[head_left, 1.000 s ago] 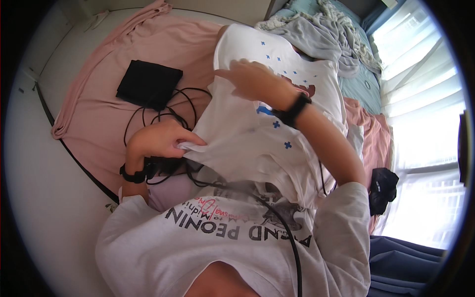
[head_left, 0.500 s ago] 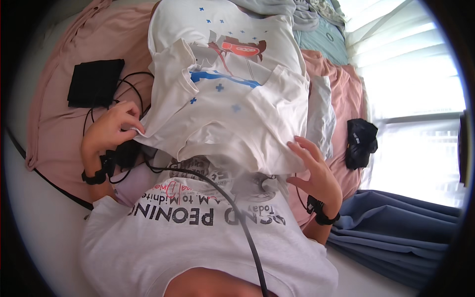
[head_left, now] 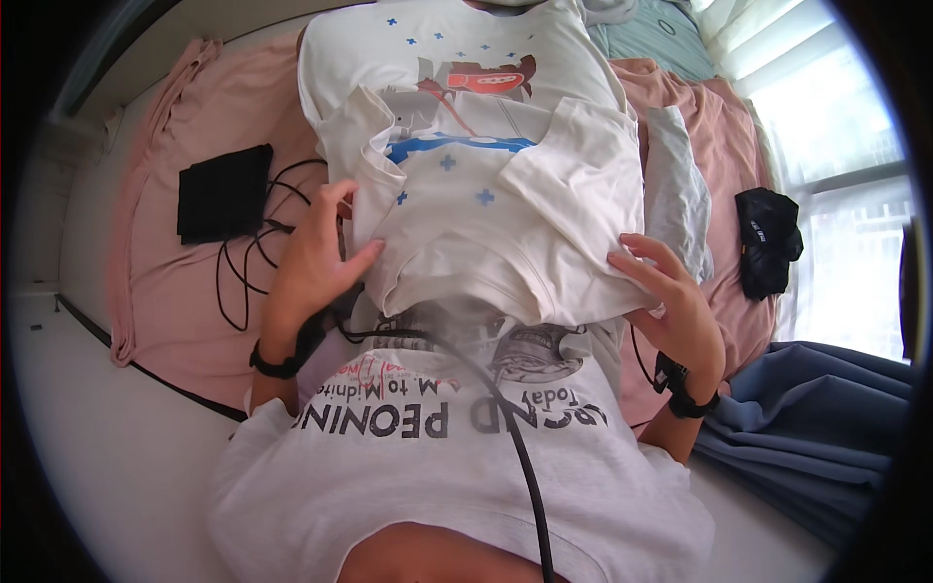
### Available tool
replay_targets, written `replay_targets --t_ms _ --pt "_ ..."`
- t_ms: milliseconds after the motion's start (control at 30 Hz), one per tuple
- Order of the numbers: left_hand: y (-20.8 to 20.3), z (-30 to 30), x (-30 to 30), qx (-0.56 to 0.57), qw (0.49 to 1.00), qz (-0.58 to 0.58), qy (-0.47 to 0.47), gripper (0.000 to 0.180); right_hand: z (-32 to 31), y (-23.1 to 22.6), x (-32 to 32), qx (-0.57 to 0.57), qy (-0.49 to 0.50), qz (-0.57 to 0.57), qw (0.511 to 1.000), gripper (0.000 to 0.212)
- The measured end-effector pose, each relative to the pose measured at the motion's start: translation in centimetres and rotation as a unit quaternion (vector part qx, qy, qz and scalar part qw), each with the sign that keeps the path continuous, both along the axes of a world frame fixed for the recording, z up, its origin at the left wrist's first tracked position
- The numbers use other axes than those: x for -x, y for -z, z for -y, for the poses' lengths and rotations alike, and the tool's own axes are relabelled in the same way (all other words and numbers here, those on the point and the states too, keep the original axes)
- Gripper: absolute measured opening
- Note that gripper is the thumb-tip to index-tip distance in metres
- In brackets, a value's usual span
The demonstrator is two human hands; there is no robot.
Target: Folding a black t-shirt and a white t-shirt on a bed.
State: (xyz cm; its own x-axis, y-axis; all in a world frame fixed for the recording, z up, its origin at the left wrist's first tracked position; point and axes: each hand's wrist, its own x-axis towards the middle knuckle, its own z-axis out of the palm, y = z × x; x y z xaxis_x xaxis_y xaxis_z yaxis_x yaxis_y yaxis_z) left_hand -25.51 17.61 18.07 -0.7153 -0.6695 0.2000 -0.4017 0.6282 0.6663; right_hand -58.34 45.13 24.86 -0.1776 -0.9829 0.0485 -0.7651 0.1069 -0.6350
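Note:
A white T-shirt (head_left: 457, 233) with blue crosses and a printed picture lies spread in front of me, neckline toward me, its sleeves folded inward. At its left edge is my left hand (head_left: 321, 257), open, with thumb and fingers apart; the thumb tip touches the fabric. My right hand (head_left: 675, 311) rests at the shirt's lower right edge, also open. Its fingertips lie on the cloth, and the thumb stands apart from them.
A pink sheet (head_left: 155, 301) covers the bed. Left of the shirt lie a black folded item (head_left: 224, 194) and a loose black cable (head_left: 233, 291). To the right are grey cloth (head_left: 677, 175), a black bundle (head_left: 768, 243) and a blue curtain (head_left: 807, 418). Another cable (head_left: 520, 457) hangs across my chest.
My left hand has let go of the shirt's left corner and moved right. That corner is now tucked in, so the left edge sits farther inward. My right hand stays by the right edge.

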Motion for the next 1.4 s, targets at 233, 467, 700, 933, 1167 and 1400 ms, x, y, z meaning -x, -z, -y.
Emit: replay_targets --t_ms 233,467,700,933,1167,1400 --pt "-3.2 0.1 2.7 0.191 0.977 0.036 0.083 0.066 0.2 -0.5 -0.3 -0.003 0.012 0.009 1.000 0.055" --pt "-4.6 2.2 5.2 0.207 0.965 0.122 0.106 0.035 0.1 -0.1 0.0 0.015 0.008 -0.009 1.000 0.052" --pt "-4.7 2.9 5.3 0.170 0.973 0.003 0.154 0.016 0.0 0.3 0.3 0.016 0.011 -0.002 1.000 0.051" --pt "-3.8 3.8 5.1 -0.073 0.957 -0.042 0.278 0.009 -0.1 0.5 0.4 0.022 0.015 0.004 1.000 0.049" --pt "-2.5 4.2 4.5 -0.216 0.915 -0.174 0.294 0.009 0.2 0.3 0.2 0.034 0.003 -0.004 0.999 0.049" --pt "-3.4 0.3 -2.1 -0.022 0.971 0.123 0.202 0.054 -0.1 0.2 -0.4 0.065 -0.001 -0.052 0.997 0.056"
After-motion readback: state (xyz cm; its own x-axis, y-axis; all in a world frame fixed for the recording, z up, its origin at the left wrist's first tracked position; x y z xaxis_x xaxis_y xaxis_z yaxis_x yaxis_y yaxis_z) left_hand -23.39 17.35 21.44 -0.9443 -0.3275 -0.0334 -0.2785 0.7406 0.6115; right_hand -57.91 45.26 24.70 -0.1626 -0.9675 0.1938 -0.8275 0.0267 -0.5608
